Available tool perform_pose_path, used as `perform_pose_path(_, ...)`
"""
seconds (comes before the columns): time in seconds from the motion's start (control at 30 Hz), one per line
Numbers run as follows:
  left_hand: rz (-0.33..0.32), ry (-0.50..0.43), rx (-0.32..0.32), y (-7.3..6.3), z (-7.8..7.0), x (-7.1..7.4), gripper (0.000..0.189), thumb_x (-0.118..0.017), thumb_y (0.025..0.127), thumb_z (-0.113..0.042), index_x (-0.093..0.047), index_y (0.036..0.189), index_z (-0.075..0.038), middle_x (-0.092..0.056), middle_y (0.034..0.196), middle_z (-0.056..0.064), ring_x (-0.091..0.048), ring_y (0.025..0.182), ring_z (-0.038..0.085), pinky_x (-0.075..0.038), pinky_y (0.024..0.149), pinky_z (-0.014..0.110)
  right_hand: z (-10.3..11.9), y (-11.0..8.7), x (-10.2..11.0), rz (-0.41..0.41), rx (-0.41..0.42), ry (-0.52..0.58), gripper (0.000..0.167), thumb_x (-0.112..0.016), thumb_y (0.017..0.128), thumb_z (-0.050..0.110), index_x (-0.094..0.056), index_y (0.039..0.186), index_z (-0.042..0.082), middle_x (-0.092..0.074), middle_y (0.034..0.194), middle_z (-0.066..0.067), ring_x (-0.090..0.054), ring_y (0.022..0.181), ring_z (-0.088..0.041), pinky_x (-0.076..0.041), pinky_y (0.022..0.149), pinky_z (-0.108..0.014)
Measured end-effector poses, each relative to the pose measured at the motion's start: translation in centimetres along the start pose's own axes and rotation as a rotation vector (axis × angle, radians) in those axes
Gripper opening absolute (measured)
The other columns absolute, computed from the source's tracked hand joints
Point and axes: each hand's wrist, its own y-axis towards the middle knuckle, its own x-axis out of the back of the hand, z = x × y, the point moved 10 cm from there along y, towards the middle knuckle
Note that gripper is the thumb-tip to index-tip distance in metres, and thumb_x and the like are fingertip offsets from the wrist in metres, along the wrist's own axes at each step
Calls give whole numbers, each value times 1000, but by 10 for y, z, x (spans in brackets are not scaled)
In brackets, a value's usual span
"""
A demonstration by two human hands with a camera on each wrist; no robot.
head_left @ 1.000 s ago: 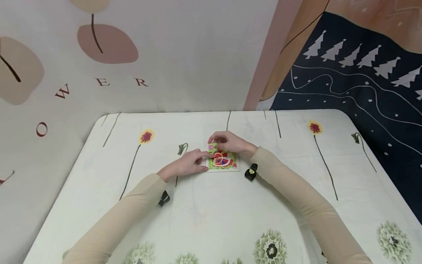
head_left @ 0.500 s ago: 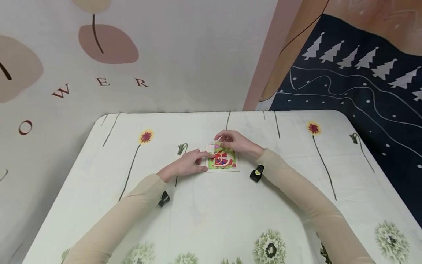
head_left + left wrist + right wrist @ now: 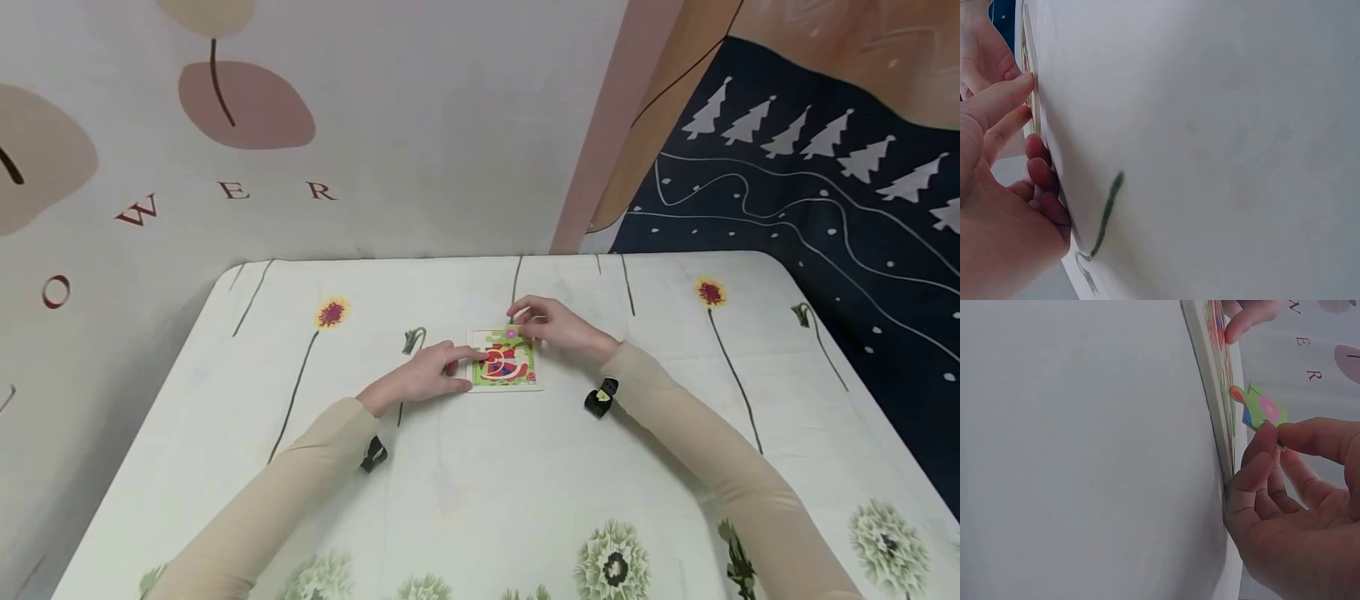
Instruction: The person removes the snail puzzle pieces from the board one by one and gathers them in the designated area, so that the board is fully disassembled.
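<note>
R hand [image 3: 558,325] pinches a flat green piece w/ pink flower [image 3: 1267,400] by its edge, prob. for control, near the far right corner of a thin, square, pale-rimmed picture board [image 3: 1205,359]. L hand [image 3: 429,372] grips nothing; straight index finger [image 3: 471,353] rests on board, prob. steadying it. White flower-print tablecloth [image 3: 480,467] beneath, pale lettered wall [image 3: 435,150] behind, navy tree-print fabric [image 3: 795,183] far right, from where I stand.

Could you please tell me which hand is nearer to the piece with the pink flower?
The right: the right hand pinches the piece itself, while the left hand is apart from it, with its index finger on the puzzle.
</note>
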Motion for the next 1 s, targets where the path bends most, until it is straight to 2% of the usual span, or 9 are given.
perform_pose_path(0.33, -3, -3, 5, 0, 1, -1, 49, -70, 91, -17, -58, 139, -12, -46, 85, 5, -39, 77, 16, -32, 69, 27, -7, -5, 18, -50, 33, 9, 35, -54, 98, 5, -52, 133, 1, -61, 113, -21, -60, 83, -16, -47, 70, -25)
perform_pose_path(0.53, -5, 1, 1, 0, 0, 0, 50, -70, 92, -17, -58, 140, -11, -46, 84, 5, -39, 78, 16, -31, 69, 27, -12, -9, 31, -94, 32, -7, 30, -55, 98, 7, -55, 127, -1, -63, 114, -22, -58, 82, -15, -46, 68, -24)
perform_pose_path(0.77, -15, 4, -3, 1, 2, 0, 49, -70, 91, -17, -58, 139, -12, -46, 83, 4, -39, 77, 15, -31, 69, 27, -17, -14, 44, -123, 58, -11, 18, -56, 96, 4, -60, 111, -5, -61, 103, -17, -54, 80, -14, -46, 68, -21)
perform_pose_path(1.0, -13, 6, 5, 1, 3, -2, 49, -70, 92, -17, -58, 139, -13, -45, 83, 3, -38, 78, 15, -31, 69, 28, -24, -18, 56, -140, 60, 9, 18, -58, 96, 4, -62, 109, -7, -62, 98, -13, -55, 80, -9, -46, 70, -20)
